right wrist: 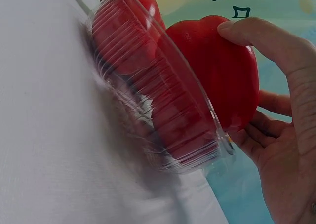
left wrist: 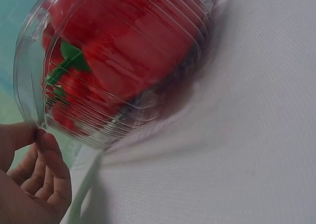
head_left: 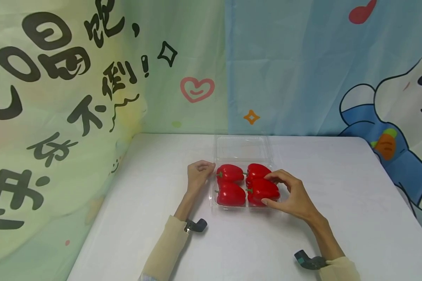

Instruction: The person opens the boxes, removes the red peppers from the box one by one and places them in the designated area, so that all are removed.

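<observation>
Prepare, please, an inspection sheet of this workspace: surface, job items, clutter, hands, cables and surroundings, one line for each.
Surface: white table, under the container.
Job items: clear plastic container, its clear lid open toward the far side; four red peppers visible from the head view.
Clutter: nothing seen.
Hands: left hand pinches the container's left rim; right hand grips the front-right pepper, which rises above the rim.
Cables: nothing seen.
Surroundings: printed backdrop with writing, a heart and a cartoon figure.
</observation>
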Demonstrator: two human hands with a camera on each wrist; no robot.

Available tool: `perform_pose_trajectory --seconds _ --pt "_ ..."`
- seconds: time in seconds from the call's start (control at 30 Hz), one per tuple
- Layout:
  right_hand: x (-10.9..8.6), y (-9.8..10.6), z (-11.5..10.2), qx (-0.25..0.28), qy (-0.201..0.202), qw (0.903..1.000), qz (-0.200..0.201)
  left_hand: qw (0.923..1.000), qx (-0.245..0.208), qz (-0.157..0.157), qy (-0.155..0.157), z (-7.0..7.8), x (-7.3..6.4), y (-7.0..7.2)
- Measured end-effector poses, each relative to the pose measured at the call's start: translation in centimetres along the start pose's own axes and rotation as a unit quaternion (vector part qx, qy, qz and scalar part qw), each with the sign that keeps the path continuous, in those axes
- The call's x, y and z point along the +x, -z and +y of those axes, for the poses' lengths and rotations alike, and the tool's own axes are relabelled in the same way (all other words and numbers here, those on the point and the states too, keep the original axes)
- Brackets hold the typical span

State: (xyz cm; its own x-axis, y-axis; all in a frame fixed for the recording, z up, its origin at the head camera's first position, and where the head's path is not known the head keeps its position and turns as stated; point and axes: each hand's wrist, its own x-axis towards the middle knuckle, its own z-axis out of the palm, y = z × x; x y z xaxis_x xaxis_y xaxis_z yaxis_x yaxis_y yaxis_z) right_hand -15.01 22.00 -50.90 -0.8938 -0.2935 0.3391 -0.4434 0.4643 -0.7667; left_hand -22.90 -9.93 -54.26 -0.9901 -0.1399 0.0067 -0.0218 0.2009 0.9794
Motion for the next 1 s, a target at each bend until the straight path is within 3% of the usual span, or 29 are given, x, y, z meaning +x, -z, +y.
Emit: perform_pose_trajectory --seconds 1.0 --pt "-0.5 2.0 -1.1 -0.002 0.017 0.9958 0.089 1.0 -0.002 -0.003 -0.001 -0.1 0.0 0.1"
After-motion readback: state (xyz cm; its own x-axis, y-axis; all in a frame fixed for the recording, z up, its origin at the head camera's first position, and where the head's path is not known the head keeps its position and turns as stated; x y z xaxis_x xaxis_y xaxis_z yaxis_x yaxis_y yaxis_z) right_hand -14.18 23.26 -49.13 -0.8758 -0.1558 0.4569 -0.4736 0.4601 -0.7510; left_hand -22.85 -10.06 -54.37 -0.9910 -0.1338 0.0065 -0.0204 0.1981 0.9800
